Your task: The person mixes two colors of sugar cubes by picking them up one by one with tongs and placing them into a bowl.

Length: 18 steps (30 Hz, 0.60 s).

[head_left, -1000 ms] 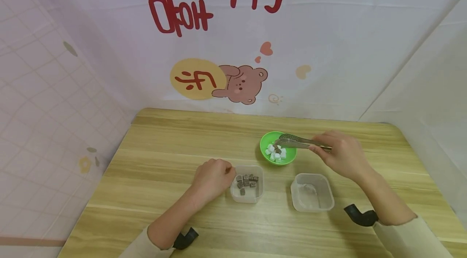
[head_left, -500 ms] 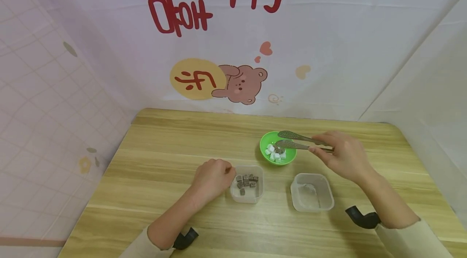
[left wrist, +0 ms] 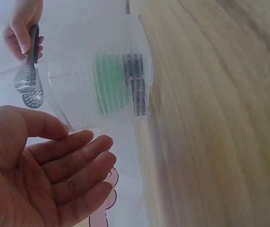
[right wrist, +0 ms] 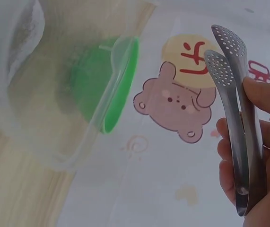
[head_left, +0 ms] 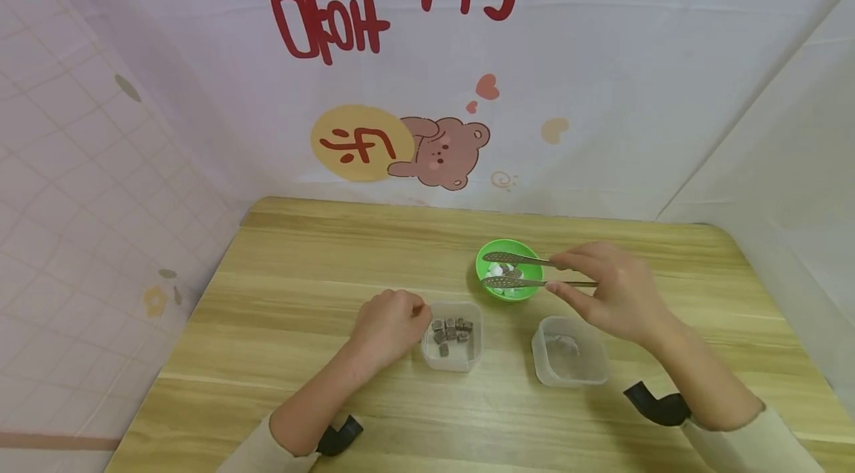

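My right hand (head_left: 621, 291) grips metal tongs (right wrist: 241, 118) with perforated tips. In the head view the tongs' two arms stand apart over a green bowl (head_left: 484, 286); nothing shows between the tips. White cubes (head_left: 496, 269) and a few brown cubes (head_left: 513, 274) lie in that bowl, partly hidden by the tongs. My left hand (head_left: 390, 326) is at the left side of a clear plastic container (head_left: 454, 363), thumb and index finger pinching its rim in the left wrist view. Several brown cubes (head_left: 451, 335) sit inside that container.
A second clear container (head_left: 571, 373) stands to the right, below the right hand, with a whitish patch on its bottom. The wooden table (head_left: 320, 250) ends at a printed cloth backdrop (head_left: 601, 87) behind and at the sides.
The tongs have spread apart and lifted from the cubes, shifting slightly left and nearer over the bowl. A brown cube that was between them now lies in the bowl. The left hand stays put.
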Motion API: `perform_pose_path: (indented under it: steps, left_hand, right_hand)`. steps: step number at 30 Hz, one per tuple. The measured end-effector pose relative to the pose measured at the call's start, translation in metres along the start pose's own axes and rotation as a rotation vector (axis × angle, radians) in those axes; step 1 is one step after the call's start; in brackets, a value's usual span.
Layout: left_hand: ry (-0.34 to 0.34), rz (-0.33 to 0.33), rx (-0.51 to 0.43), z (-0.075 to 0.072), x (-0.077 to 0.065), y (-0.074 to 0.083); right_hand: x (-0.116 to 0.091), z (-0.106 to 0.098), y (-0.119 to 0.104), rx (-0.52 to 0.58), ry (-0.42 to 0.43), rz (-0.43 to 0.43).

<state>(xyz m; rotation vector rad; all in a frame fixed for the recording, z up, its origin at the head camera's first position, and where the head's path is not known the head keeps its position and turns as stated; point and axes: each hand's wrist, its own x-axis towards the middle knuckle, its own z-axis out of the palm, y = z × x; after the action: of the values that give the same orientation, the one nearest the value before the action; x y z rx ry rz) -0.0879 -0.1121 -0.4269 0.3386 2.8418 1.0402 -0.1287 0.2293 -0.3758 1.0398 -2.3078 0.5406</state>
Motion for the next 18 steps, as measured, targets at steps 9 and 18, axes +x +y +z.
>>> perform_pose_path:
  steps: [9,18]
  left_hand:
    - [0.001,0.0,0.02,-0.001,0.001,0.002]
    - [0.007,0.006,0.016,-0.001,0.0,0.002]
  right_hand:
    - [0.011,0.011,-0.021,0.031,-0.049,-0.106]
    - [0.014,0.031,-0.039,-0.014,-0.213,-0.176]
